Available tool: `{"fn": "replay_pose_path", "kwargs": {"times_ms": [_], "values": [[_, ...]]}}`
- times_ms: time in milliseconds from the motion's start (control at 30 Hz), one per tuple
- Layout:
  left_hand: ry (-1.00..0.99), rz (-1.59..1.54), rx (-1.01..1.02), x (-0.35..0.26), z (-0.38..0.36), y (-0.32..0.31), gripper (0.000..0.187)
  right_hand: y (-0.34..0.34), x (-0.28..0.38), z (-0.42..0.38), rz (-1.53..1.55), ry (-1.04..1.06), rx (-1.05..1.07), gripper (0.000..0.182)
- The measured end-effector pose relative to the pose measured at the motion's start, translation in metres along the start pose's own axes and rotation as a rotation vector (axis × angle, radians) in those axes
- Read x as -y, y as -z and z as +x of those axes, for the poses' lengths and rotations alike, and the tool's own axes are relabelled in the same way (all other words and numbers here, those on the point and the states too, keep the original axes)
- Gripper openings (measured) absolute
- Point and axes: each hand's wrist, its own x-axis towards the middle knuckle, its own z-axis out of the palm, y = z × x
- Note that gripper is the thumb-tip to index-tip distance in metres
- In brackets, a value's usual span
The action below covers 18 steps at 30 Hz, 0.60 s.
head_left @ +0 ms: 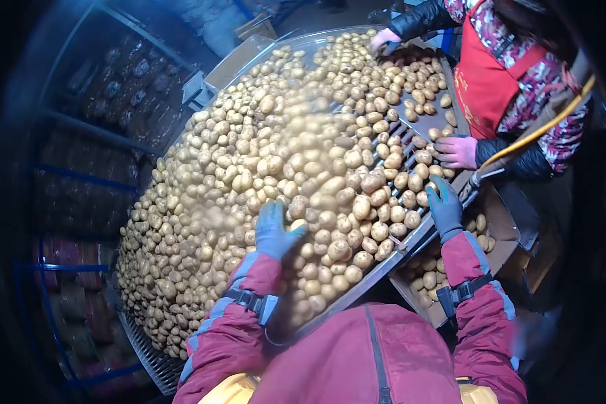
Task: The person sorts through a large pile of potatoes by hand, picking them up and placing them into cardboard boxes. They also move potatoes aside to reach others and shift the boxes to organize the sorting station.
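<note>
A broad heap of potatoes (249,161) covers the sorting table in front of me. My left hand (276,231), in a blue-grey glove, rests on the potatoes near the middle, thumb spread away from the fingers and nothing gripped. At the table's right edge is my right hand (444,205), gloved in blue-green, its fingers apart beside the potatoes on the slatted part (405,137). No potato shows in its grasp. Just below that edge, a cardboard box (411,289) holds more potatoes.
Across the right corner stands a co-worker in a red apron (481,87), pink-gloved hands (456,152) on the potatoes. A yellow hose (552,135) hangs near that person. Another cardboard box (498,215) stands at the right. Stacked sacks and blue metal racks (81,267) line the left.
</note>
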Motion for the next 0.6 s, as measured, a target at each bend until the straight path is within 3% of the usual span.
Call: {"fn": "replay_pose_path", "kwargs": {"times_ms": [67, 167, 300, 333, 433, 467, 567, 600], "values": [[-0.015, 0.078, 0.041, -0.008, 0.003, -0.007, 0.114, -0.012, -0.008, 0.002, -0.215, 0.056, 0.023, 0.04], [0.042, -0.193, -0.062, -0.016, 0.035, -0.028, 0.119, -0.028, -0.008, -0.008, -0.575, 0.156, 0.071, 0.05], [0.03, -0.102, 0.017, -0.045, 0.075, -0.016, 0.118, -0.034, -0.004, -0.014, -0.627, 0.163, 0.06, 0.053], [-0.049, -0.052, -0.109, -0.05, 0.087, -0.028, 0.117, -0.034, -0.004, -0.014, -0.628, 0.16, 0.047, 0.052], [0.01, -0.05, -0.069, -0.073, 0.127, -0.034, 0.116, -0.033, -0.005, -0.012, -0.675, 0.115, 0.115, 0.05], [0.059, -0.145, 0.104, -0.087, 0.145, -0.018, 0.114, -0.035, -0.006, -0.012, -0.659, 0.133, 0.101, 0.047], [-0.099, -0.02, -0.375, -0.095, 0.175, -0.116, 0.112, -0.033, -0.002, -0.013, -0.634, 0.133, 0.091, 0.047], [-0.118, -0.174, -0.241, -0.111, 0.178, -0.106, 0.112, -0.032, 0.002, -0.013, -0.612, 0.136, 0.082, 0.045]]}}
